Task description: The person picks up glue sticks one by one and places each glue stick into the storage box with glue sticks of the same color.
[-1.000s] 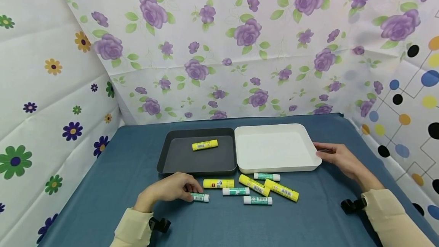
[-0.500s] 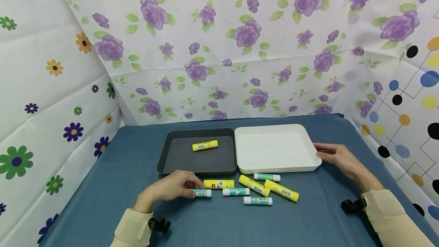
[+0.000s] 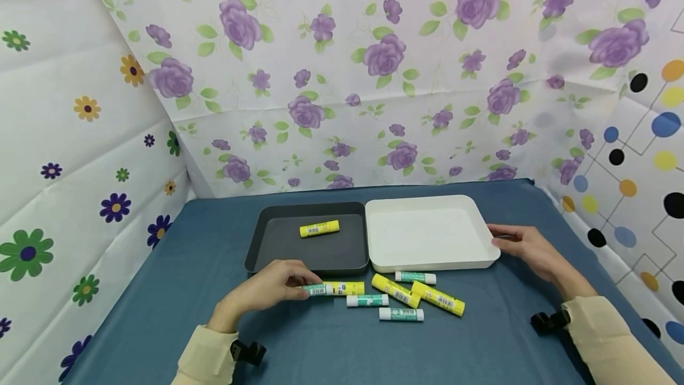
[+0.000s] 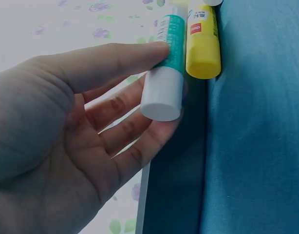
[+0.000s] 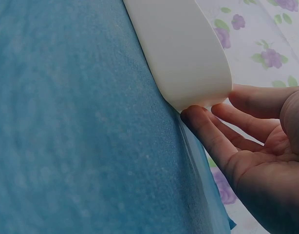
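Observation:
My left hand pinches a green-and-white glue stick between thumb and fingers. In the left wrist view its white cap end faces the camera, and the thumb lies along the green label. Just beyond it is a yellow glue stick, partly hidden by the held one in the head view. My right hand touches the right side of the white tray; in the right wrist view, its fairly straight thumb and fingers meet the tray's end wall.
A dark grey tray stands left of the white one, with a yellow glue stick inside. Before the trays lie more yellow glue sticks and green ones on the blue cloth. Flowered sheets hang behind.
My left hand has lifted the green glue stick and moved it slightly forward and right, so it now overlaps the yellow one. The right hand stays at the white tray.

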`<state>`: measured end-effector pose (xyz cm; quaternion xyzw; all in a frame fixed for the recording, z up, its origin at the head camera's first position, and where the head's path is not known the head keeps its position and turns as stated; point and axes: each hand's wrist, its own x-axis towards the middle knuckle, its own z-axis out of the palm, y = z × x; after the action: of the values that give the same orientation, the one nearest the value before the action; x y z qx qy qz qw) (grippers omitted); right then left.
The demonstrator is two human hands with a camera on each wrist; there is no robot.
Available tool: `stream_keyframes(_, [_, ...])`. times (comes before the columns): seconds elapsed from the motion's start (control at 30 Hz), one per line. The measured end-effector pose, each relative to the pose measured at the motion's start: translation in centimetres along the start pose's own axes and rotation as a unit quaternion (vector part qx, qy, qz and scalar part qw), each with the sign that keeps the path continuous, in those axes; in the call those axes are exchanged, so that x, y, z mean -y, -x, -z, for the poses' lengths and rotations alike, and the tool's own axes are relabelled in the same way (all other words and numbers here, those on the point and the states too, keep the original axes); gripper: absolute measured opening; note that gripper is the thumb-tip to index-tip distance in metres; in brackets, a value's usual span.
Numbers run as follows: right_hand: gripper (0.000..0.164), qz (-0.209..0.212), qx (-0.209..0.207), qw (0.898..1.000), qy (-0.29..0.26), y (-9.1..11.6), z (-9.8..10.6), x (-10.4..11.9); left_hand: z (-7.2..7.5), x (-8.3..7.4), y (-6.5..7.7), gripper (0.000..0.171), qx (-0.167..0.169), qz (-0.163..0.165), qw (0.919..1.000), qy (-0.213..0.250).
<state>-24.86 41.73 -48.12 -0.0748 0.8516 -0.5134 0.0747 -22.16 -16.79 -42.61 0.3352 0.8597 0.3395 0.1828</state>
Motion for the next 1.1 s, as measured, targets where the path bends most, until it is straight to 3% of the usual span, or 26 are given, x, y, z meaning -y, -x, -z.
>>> stream_keyframes(0.33, [0.066, -0.006, -0.002, 1.000, 0.004, 0.1, 0.0, 0.0, 0.4, -1.1, -0.9, 0.027, -0.030, -0.001, 0.9995, -0.004])
stream_keyframes(0.87, [0.067, -0.011, -0.004, 1.000, 0.011, 0.0, 0.0, 0.1, 0.6, -2.7, -3.2, 0.029, -0.052, -0.008, 0.9986, -0.007])
stream_keyframes(1.1, [0.066, -0.011, -0.001, 1.000, 0.005, -0.1, 0.0, 0.1, 0.8, -3.6, -4.4, 0.030, -0.065, -0.026, 0.9975, -0.013])
